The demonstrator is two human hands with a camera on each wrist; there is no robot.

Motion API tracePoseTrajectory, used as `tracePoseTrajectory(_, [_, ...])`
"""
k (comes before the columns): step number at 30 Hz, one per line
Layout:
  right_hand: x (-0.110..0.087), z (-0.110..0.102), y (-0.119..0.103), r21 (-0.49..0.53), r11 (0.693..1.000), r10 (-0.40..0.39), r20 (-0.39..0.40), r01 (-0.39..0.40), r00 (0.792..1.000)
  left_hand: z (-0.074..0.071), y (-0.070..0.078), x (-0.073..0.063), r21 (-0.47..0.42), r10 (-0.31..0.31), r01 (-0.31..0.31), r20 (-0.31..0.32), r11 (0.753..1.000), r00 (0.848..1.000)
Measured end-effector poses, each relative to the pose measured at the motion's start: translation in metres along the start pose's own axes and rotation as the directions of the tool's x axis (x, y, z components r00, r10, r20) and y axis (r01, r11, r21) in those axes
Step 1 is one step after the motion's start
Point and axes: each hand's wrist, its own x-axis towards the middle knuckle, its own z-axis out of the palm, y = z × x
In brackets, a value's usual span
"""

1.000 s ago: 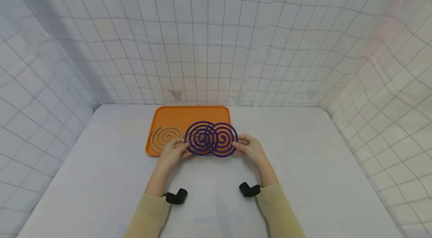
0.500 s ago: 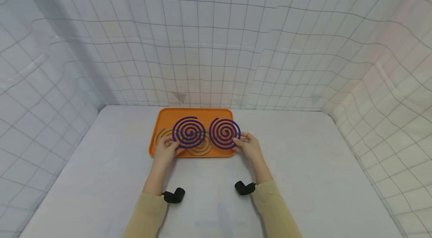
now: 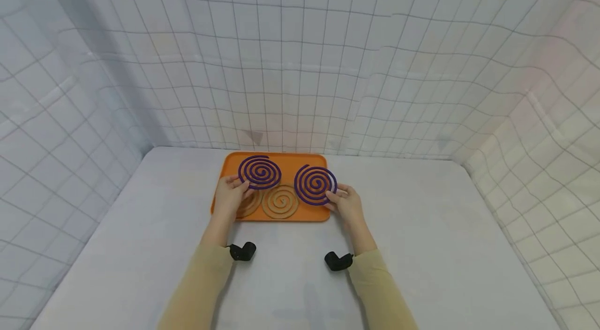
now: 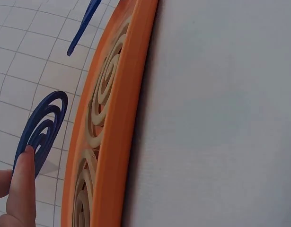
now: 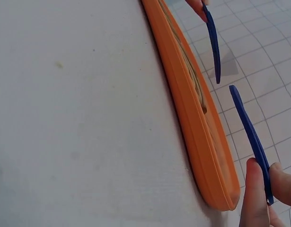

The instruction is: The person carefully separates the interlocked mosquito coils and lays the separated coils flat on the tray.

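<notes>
My left hand (image 3: 229, 197) pinches a dark purple mosquito coil (image 3: 261, 172) by its near left edge, above the back left of an orange tray (image 3: 295, 159). Thumb and fingers of my right hand (image 3: 348, 206) grip a second purple mosquito coil (image 3: 316, 183) at its right edge, over the tray's right side. The two purple coils are apart, and both look raised in the wrist views. Two tan mosquito coils lie in the tray: the middle one (image 3: 282, 202) is in plain sight, while the left one (image 3: 248, 207) is partly hidden by my left hand and its coil.
The tray stands on a white table (image 3: 422, 226), close to the gridded white sheet (image 3: 300, 59) behind it. Similar sheets hang on both sides. A black wrist camera (image 3: 243, 251) sits at my left wrist, another black camera (image 3: 338, 261) at my right.
The purple coils overlapped in view one second ago; now they are apart. My left hand has moved left and farther back with its coil. The middle tan coil has come into sight.
</notes>
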Motion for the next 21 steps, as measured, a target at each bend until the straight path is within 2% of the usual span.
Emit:
tracePoseTrajectory(6, [0.006, 0.004, 0.0, -0.008, 1.0, -0.003, -0.001, 0.003, 1.0, 0.008, 0.007, 0.016, -0.024, -0.054, 0.053, -0.04, 0.998, 0.998])
tracePoseTrajectory(8, [0.006, 0.003, 0.002, -0.007, 1.0, -0.013, -0.004, 0.013, 1.0, 0.011, 0.004, 0.02, -0.021, -0.066, 0.065, -0.047, 0.998, 0.997])
tracePoseTrajectory(16, [0.003, 0.003, 0.0, -0.029, 0.999, -0.028, 0.011, 0.029, 1.0, 0.018, -0.001, 0.028, -0.008, -0.022, 0.022, -0.093, 1.0, 0.995])
tracePoseTrajectory(19, [0.001, 0.003, -0.001, -0.032, 0.999, -0.028, 0.015, 0.028, 1.0, 0.018, -0.001, 0.026, 0.096, 0.014, -0.004, -0.094, 0.995, 0.996])
tracePoseTrajectory(21, [0.0, 0.002, -0.001, -0.031, 0.999, -0.034, 0.019, 0.035, 0.999, 0.017, -0.001, 0.024, 0.208, 0.034, -0.015, -0.09, 0.978, 0.995])
